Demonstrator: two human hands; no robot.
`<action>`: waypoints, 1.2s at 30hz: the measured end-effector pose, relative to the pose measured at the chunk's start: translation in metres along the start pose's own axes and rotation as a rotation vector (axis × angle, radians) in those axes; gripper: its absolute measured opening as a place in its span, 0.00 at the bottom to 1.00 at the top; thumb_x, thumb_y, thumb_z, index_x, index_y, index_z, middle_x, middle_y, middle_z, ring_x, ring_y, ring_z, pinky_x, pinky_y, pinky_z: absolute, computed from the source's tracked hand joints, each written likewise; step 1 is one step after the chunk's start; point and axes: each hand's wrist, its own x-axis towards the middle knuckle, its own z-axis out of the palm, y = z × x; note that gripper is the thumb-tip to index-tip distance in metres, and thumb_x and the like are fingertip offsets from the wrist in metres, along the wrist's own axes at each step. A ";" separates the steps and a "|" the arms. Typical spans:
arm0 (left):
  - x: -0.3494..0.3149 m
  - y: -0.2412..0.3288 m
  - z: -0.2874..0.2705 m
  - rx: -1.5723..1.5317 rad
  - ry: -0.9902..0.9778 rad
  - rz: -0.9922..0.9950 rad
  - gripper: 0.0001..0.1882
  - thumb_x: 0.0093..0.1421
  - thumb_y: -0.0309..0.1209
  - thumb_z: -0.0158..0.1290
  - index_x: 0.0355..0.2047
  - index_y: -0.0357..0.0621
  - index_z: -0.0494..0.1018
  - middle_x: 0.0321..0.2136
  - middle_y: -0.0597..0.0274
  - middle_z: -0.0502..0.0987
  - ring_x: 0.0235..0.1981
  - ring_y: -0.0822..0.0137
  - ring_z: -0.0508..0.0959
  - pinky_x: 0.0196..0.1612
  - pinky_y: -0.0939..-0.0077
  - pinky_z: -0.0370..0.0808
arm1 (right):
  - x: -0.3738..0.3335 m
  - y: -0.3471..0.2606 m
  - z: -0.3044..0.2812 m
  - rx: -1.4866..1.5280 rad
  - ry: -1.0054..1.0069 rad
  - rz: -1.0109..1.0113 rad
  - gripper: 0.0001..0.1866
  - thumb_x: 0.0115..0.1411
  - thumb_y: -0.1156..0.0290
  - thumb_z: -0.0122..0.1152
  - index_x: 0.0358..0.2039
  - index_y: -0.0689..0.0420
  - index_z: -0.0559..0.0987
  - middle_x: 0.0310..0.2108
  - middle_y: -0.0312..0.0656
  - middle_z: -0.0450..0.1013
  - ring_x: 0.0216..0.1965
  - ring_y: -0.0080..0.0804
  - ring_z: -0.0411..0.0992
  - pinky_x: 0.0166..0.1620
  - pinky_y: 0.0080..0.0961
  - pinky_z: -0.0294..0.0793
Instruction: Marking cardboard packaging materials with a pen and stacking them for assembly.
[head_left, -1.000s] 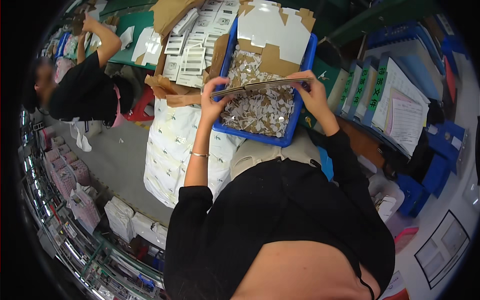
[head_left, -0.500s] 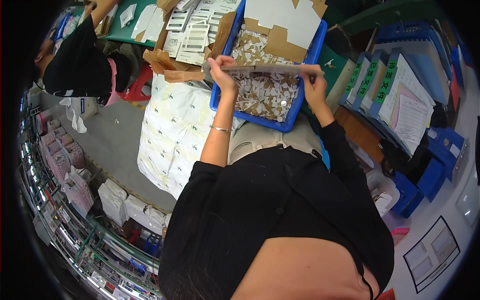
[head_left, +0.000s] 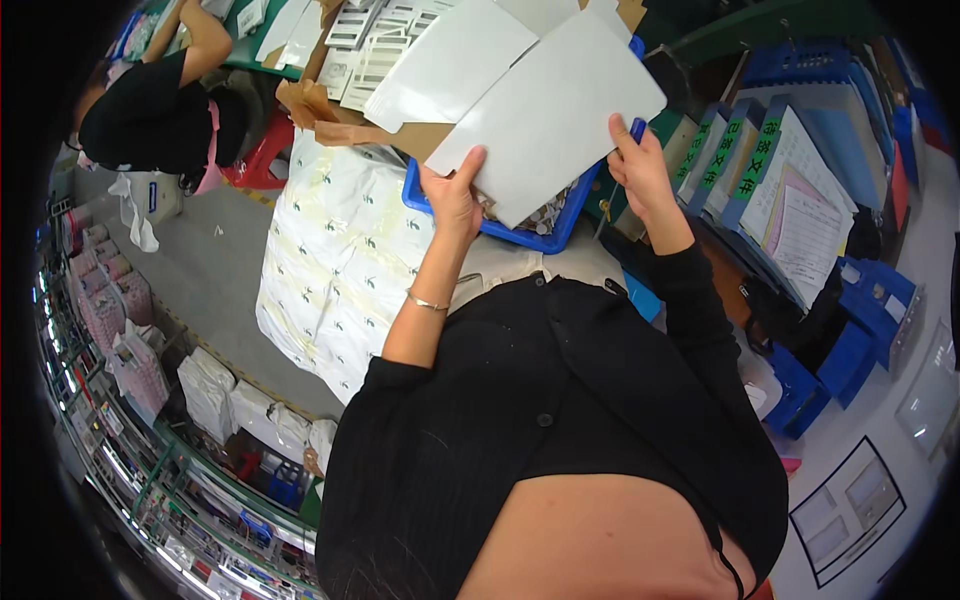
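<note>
A white card sheet [head_left: 560,110] is tilted over the blue tray [head_left: 545,240], its broad face toward me. My left hand [head_left: 452,197] is closed on its lower left edge, thumb on top. My right hand [head_left: 642,172] grips its right edge, with the end of a small blue stick-like thing [head_left: 637,129] showing between the fingers. Behind it lies another white card sheet [head_left: 455,65] with a brown cardboard edge. Small white and brown scraps [head_left: 545,215] show in the tray below; the sheets hide most of it.
Left of the tray, a brown carton [head_left: 345,134] holds white printed packets [head_left: 378,70]. Beside my left arm is a large white patterned package [head_left: 335,250]. Upright file folders [head_left: 765,180] stand at right. A co-worker in black [head_left: 140,110] is at far left.
The sheet, seen edge-on before, has turned its white face toward me and now covers most of the tray. My left hand has moved lower. The co-worker's arm has moved.
</note>
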 end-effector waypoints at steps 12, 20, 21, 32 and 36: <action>-0.018 0.004 -0.070 0.650 0.102 0.296 0.26 0.44 0.20 0.59 0.44 0.38 0.63 0.36 0.53 0.72 0.32 0.65 0.73 0.37 0.77 0.70 | -0.002 0.011 -0.032 -0.305 0.337 -0.503 0.14 0.62 0.70 0.43 0.41 0.66 0.71 0.38 0.49 0.73 0.28 0.26 0.69 0.31 0.16 0.70; -0.004 -0.018 -0.077 0.803 -0.115 0.435 0.26 0.44 0.25 0.63 0.43 0.36 0.65 0.35 0.53 0.74 0.31 0.66 0.74 0.36 0.77 0.71 | 0.061 0.040 -0.001 -0.630 -0.046 -0.525 0.13 0.61 0.67 0.47 0.45 0.57 0.71 0.36 0.37 0.72 0.31 0.21 0.65 0.37 0.14 0.63; 0.001 -0.024 -0.070 0.797 -0.109 0.434 0.26 0.44 0.25 0.63 0.43 0.36 0.65 0.35 0.53 0.74 0.31 0.66 0.74 0.36 0.77 0.71 | 0.063 0.041 0.001 -0.550 -0.077 -0.451 0.13 0.62 0.67 0.46 0.45 0.58 0.71 0.36 0.38 0.71 0.33 0.22 0.65 0.40 0.14 0.62; -0.003 -0.004 -0.004 0.237 -0.108 0.624 0.22 0.54 0.36 0.48 0.46 0.37 0.61 0.39 0.57 0.70 0.39 0.64 0.71 0.45 0.75 0.65 | 0.040 0.071 0.021 -0.303 0.219 -0.469 0.13 0.64 0.68 0.39 0.36 0.62 0.71 0.32 0.39 0.69 0.33 0.23 0.64 0.43 0.16 0.60; -0.015 0.000 0.010 0.364 -0.054 0.571 0.23 0.55 0.39 0.45 0.47 0.37 0.61 0.37 0.57 0.71 0.38 0.65 0.71 0.43 0.73 0.64 | 0.041 0.075 0.017 -0.257 0.241 -0.484 0.12 0.62 0.70 0.37 0.33 0.61 0.71 0.30 0.39 0.69 0.32 0.24 0.64 0.43 0.16 0.60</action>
